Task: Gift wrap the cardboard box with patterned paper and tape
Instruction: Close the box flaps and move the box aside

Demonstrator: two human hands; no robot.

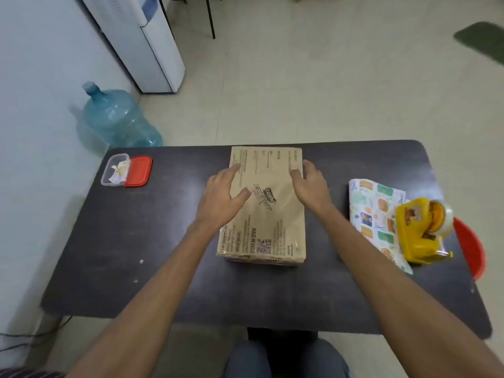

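A brown printed cardboard box [268, 222] lies flat in the middle of the dark table [141, 241]. My left hand [222, 195] rests on the box's left edge, fingers spread over the top. My right hand [309, 184] lies on the box's right edge, thumb on top and fingers down the side. Folded patterned wrapping paper [372, 214] lies to the right of the box. A yellow tape dispenser [421, 230] with a roll of clear tape stands on the paper's right part.
A clear plastic container [116, 169] with paper scraps and its red lid [139, 171] sit at the table's far left corner. A red object [471, 246] pokes past the right edge. A blue water jug [118, 118] and a white appliance [147, 42] stand on the floor beyond.
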